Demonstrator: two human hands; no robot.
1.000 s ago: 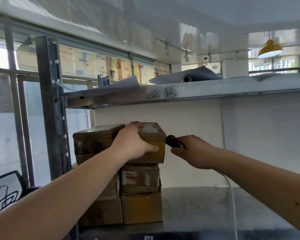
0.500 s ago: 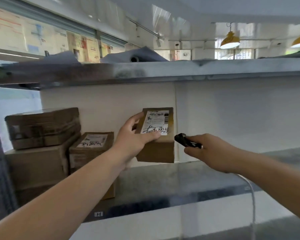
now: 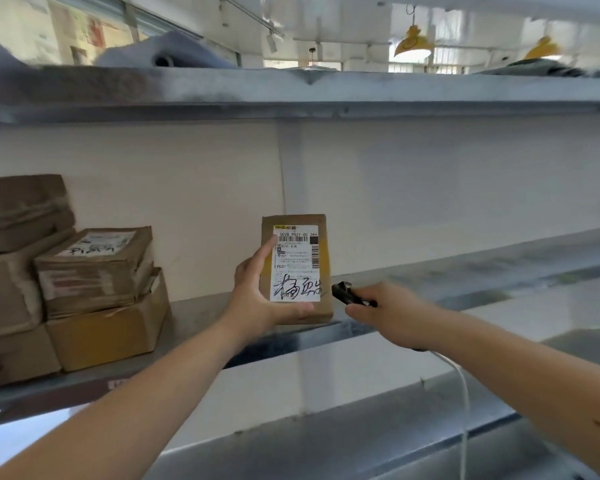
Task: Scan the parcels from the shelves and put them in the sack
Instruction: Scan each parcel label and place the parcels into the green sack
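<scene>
My left hand [image 3: 257, 299] grips a small brown cardboard parcel [image 3: 321, 306] upright in front of the shelf, its white label with barcode and black handwriting facing me. My thumb lies along the label's left edge. Just right of the parcel's lower corner, my right hand [image 3: 392, 311] grips a black handheld scanner [image 3: 347, 293], its tip pointing at the parcel. A white cable runs down from that hand. More brown parcels [image 3: 94, 271] are stacked on the metal shelf [image 3: 465, 271] at the left. No sack is in view.
A second metal shelf [image 3: 291, 88] runs overhead with grey rolled bags on it. A lower shelf [image 3: 361, 441] lies beneath my arms. The white back wall stands behind. Yellow lamps [image 3: 413, 43] hang at the upper right.
My left hand lifted the parcel off the stack, carried it right and turned its label toward me. The view swung right. The scanner stayed close beside the parcel.
</scene>
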